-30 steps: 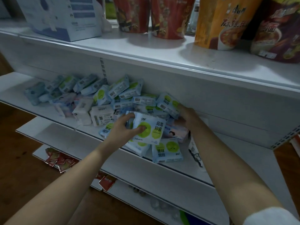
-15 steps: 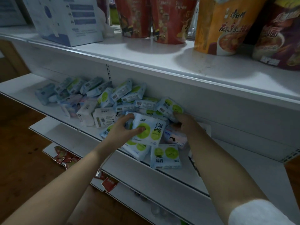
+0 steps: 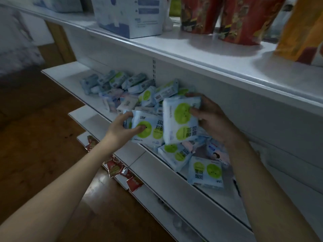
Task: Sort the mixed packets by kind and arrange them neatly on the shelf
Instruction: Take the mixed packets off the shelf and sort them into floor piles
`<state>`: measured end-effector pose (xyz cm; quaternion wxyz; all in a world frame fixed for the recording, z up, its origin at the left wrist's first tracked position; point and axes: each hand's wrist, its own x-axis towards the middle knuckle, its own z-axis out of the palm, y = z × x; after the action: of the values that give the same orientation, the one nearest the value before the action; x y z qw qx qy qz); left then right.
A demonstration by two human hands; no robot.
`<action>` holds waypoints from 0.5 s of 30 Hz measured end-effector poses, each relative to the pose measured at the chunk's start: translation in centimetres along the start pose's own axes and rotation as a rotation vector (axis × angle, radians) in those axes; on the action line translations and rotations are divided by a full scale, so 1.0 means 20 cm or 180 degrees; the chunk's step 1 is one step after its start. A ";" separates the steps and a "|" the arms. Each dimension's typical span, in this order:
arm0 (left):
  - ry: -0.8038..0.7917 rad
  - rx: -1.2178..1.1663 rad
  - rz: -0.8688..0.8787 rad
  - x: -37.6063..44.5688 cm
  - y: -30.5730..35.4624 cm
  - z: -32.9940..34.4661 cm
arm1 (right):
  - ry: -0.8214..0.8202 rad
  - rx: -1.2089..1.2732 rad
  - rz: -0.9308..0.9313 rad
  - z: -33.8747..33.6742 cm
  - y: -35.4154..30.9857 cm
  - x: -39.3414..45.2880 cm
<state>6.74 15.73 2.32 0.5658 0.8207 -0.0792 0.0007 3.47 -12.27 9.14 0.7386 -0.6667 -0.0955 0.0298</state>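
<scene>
Packet (image 3: 147, 127) gripped by the left hand (image 3: 120, 131): "240mm/5" printed along its bottom edge, large Chinese characters on its right half, "弱" at the top legible. Packet (image 3: 180, 122) held by the right hand (image 3: 212, 119): Chinese print sideways, not readable. Packet (image 3: 206, 172) at the shelf's (image 3: 174, 179) front edge: characters upside down, unreadable. Blue-white box (image 3: 129, 16) on the upper shelf: label lines blurred.

The orange bag (image 3: 300, 28) is cut off; the rear packets (image 3: 111, 81) blur.
</scene>
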 end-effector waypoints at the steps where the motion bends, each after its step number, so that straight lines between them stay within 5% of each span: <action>1: 0.0029 -0.0044 -0.0057 0.00 -0.02 -0.06 | -0.0312 -0.0320 0.0041 0.10 -0.01 0.06; 6: 0.0389 -0.0109 -0.0130 -0.02 -0.18 -0.41 | -0.1123 -0.1907 0.0113 0.61 0.12 0.43; 15: 0.1028 -0.0176 -0.0537 -0.12 -0.63 -1.19 | -0.1962 -0.2215 -0.0562 1.63 0.50 0.94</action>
<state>8.04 42.59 -0.96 0.5916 0.7978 0.0819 0.0828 16.82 23.89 4.15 0.4083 -0.8240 -0.3709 0.1296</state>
